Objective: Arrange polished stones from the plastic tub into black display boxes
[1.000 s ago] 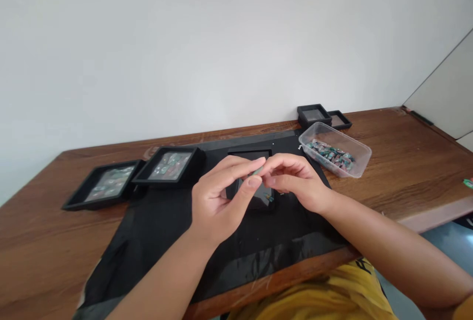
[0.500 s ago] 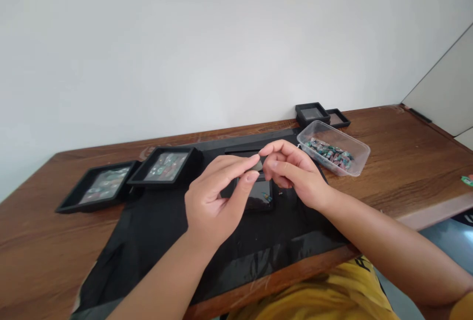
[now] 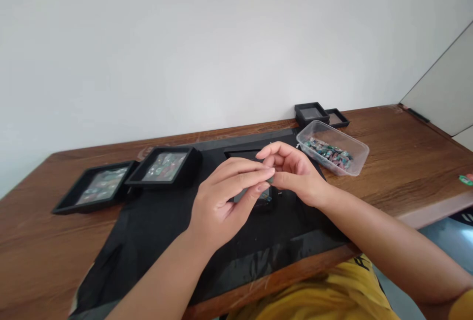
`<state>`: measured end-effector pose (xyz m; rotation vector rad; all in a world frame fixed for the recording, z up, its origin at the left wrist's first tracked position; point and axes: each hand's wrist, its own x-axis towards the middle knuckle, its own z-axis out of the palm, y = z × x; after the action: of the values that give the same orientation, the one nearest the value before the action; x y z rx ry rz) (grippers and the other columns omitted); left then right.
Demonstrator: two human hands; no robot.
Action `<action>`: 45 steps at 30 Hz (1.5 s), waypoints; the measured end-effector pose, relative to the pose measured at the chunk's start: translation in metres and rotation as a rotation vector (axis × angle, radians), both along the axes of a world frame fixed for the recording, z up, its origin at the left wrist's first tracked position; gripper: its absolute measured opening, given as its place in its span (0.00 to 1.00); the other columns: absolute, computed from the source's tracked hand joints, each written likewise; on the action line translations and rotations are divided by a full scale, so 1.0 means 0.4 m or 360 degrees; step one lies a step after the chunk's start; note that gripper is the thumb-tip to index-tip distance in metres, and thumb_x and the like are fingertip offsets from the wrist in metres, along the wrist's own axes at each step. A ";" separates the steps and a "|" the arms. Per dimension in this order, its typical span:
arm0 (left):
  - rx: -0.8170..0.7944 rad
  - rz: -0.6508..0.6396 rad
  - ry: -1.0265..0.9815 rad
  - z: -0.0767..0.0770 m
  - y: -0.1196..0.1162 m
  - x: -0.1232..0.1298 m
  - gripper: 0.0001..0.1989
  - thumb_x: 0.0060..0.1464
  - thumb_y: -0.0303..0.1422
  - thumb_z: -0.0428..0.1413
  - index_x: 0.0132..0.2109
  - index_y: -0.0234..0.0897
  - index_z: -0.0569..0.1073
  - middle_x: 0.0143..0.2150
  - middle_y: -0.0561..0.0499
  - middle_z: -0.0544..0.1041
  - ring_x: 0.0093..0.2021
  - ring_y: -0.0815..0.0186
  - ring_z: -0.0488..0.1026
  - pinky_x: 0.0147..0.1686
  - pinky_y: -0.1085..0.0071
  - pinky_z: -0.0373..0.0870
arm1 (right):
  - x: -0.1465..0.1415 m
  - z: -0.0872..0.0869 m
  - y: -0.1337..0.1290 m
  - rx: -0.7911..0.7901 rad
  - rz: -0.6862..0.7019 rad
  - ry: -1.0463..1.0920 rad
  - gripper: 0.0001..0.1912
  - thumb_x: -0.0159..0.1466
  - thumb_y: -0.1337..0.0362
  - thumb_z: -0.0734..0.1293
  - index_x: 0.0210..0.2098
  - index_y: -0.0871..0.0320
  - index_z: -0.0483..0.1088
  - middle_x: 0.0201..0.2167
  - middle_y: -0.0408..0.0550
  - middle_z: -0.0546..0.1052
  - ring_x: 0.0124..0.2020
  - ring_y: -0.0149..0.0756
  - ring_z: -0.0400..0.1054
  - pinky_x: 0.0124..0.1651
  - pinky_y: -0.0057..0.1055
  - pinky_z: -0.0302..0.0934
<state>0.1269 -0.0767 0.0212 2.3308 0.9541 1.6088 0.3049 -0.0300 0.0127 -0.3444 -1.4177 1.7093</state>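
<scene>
Over the black mat, my left hand pinches a small greenish piece between thumb and fingertips; most of it is covered. My right hand meets it from the right, its thumb at the piece and its fingers curled. Whatever lies inside those right fingers is hidden. Beneath the hands is a black frame, partly covered, with small colourful bits on its panel. To the right stands a clear plastic tub holding many small green, pink and shiny pieces.
Two black frames filled with shiny pieces, a nearer one and a farther one, lie at left. More black frames are stacked by the wall. A black mat covers part of the wooden table. A green-and-red item sits at the right edge.
My left hand has moved a little right and down with the piece, so its fingertips now meet my right thumb. The gap between the hands at that point has closed.
</scene>
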 end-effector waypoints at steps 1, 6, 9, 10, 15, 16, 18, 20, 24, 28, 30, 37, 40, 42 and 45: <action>-0.0019 -0.0012 0.0001 0.001 0.000 0.000 0.13 0.63 0.22 0.62 0.48 0.44 0.82 0.44 0.51 0.85 0.45 0.65 0.82 0.46 0.67 0.82 | 0.001 -0.002 0.002 0.0006 0.0008 0.0009 0.16 0.62 0.65 0.75 0.48 0.55 0.71 0.32 0.38 0.73 0.30 0.25 0.67 0.34 0.24 0.64; -0.0122 -0.0040 -0.0009 0.004 0.001 -0.002 0.11 0.64 0.25 0.62 0.48 0.47 0.83 0.45 0.50 0.85 0.45 0.63 0.82 0.46 0.65 0.83 | 0.003 -0.010 0.007 0.0048 -0.0003 0.0002 0.17 0.63 0.61 0.77 0.47 0.55 0.71 0.34 0.40 0.75 0.32 0.26 0.70 0.38 0.25 0.67; -0.0132 -0.0055 -0.0014 0.005 0.001 -0.002 0.12 0.64 0.24 0.62 0.48 0.47 0.83 0.45 0.50 0.85 0.45 0.64 0.82 0.46 0.66 0.82 | 0.003 -0.012 0.008 0.0075 -0.0016 -0.0009 0.17 0.63 0.59 0.77 0.47 0.55 0.71 0.35 0.40 0.75 0.32 0.26 0.69 0.37 0.24 0.67; -0.0131 -0.0058 -0.0018 0.006 0.000 -0.002 0.12 0.64 0.24 0.61 0.48 0.47 0.83 0.45 0.50 0.85 0.45 0.64 0.82 0.46 0.66 0.82 | 0.003 -0.013 0.007 0.0083 -0.0020 -0.0012 0.18 0.63 0.58 0.77 0.48 0.55 0.71 0.35 0.40 0.75 0.32 0.26 0.69 0.37 0.24 0.68; -0.0164 -0.0052 -0.0027 0.012 -0.004 0.000 0.11 0.64 0.25 0.61 0.48 0.46 0.83 0.45 0.50 0.85 0.45 0.63 0.82 0.46 0.65 0.83 | 0.004 -0.014 0.006 0.0125 -0.0035 -0.0035 0.20 0.63 0.55 0.78 0.48 0.54 0.71 0.35 0.40 0.75 0.32 0.27 0.69 0.37 0.26 0.68; -0.0173 -0.0053 -0.0031 0.013 -0.004 0.000 0.11 0.64 0.25 0.61 0.48 0.46 0.83 0.45 0.50 0.85 0.45 0.63 0.82 0.46 0.65 0.83 | 0.004 -0.013 0.005 0.0130 -0.0034 -0.0030 0.20 0.63 0.55 0.78 0.48 0.54 0.71 0.35 0.40 0.75 0.32 0.27 0.69 0.37 0.26 0.68; -0.0190 -0.0059 -0.0047 0.012 -0.005 0.001 0.11 0.64 0.25 0.61 0.48 0.46 0.83 0.45 0.50 0.85 0.45 0.64 0.83 0.46 0.66 0.83 | 0.004 -0.013 0.005 0.0127 -0.0035 -0.0021 0.19 0.63 0.55 0.78 0.48 0.54 0.71 0.34 0.40 0.74 0.32 0.27 0.69 0.37 0.26 0.68; -0.0207 -0.0062 -0.0074 0.009 -0.005 0.002 0.11 0.64 0.25 0.61 0.48 0.46 0.83 0.45 0.50 0.85 0.45 0.65 0.83 0.47 0.68 0.83 | 0.004 -0.012 0.004 0.0116 -0.0033 -0.0015 0.18 0.64 0.57 0.77 0.48 0.54 0.71 0.34 0.40 0.74 0.32 0.27 0.69 0.38 0.26 0.68; -0.0242 -0.0049 -0.0118 -0.004 -0.004 0.006 0.11 0.63 0.25 0.61 0.47 0.46 0.83 0.44 0.50 0.86 0.44 0.64 0.84 0.46 0.68 0.83 | 0.005 -0.012 0.006 0.0091 -0.0031 -0.0032 0.16 0.63 0.59 0.76 0.47 0.55 0.72 0.34 0.40 0.74 0.33 0.28 0.69 0.38 0.26 0.68; -0.0266 -0.0024 -0.0128 -0.015 -0.003 0.007 0.10 0.62 0.27 0.62 0.48 0.46 0.83 0.45 0.49 0.86 0.44 0.62 0.84 0.46 0.66 0.84 | 0.005 -0.016 0.012 0.0079 -0.0032 -0.0082 0.17 0.62 0.59 0.76 0.47 0.55 0.71 0.33 0.40 0.74 0.32 0.28 0.68 0.36 0.26 0.67; -0.0269 -0.0024 -0.0126 -0.017 -0.002 0.004 0.10 0.62 0.28 0.62 0.48 0.46 0.83 0.45 0.49 0.86 0.45 0.61 0.84 0.47 0.65 0.84 | 0.004 -0.017 0.014 0.0078 -0.0030 -0.0081 0.17 0.62 0.59 0.77 0.46 0.55 0.71 0.33 0.40 0.74 0.31 0.28 0.68 0.34 0.25 0.66; -0.0277 -0.0042 -0.0103 -0.011 -0.001 -0.003 0.10 0.62 0.28 0.63 0.49 0.45 0.83 0.46 0.48 0.86 0.46 0.61 0.84 0.47 0.65 0.84 | 0.003 -0.013 0.012 0.0043 0.0010 -0.0086 0.16 0.62 0.61 0.76 0.46 0.55 0.71 0.31 0.39 0.73 0.28 0.27 0.65 0.31 0.25 0.63; -0.0283 -0.0056 -0.0125 -0.010 -0.001 -0.002 0.10 0.62 0.27 0.63 0.48 0.46 0.83 0.45 0.50 0.86 0.45 0.62 0.84 0.46 0.66 0.84 | 0.002 -0.015 0.012 0.0058 0.0014 -0.0045 0.16 0.62 0.62 0.76 0.47 0.55 0.71 0.31 0.38 0.72 0.28 0.26 0.65 0.31 0.24 0.63; -0.0290 -0.0071 -0.0143 -0.009 -0.001 -0.001 0.11 0.61 0.27 0.63 0.49 0.46 0.83 0.45 0.51 0.86 0.45 0.63 0.84 0.47 0.67 0.83 | 0.001 -0.017 0.013 0.0060 0.0020 -0.0027 0.16 0.63 0.62 0.76 0.47 0.55 0.71 0.31 0.38 0.72 0.28 0.25 0.65 0.32 0.23 0.63; -0.0301 -0.0089 -0.0170 -0.008 -0.001 0.000 0.12 0.61 0.26 0.64 0.48 0.47 0.83 0.45 0.52 0.86 0.46 0.64 0.84 0.48 0.68 0.83 | 0.002 -0.018 0.013 0.0052 0.0024 -0.0020 0.16 0.62 0.62 0.77 0.47 0.55 0.71 0.31 0.37 0.72 0.29 0.26 0.66 0.34 0.24 0.64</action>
<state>0.1269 -0.0770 0.0181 2.1058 0.9635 1.5326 0.3056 -0.0248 0.0054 -0.3281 -1.4592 1.6967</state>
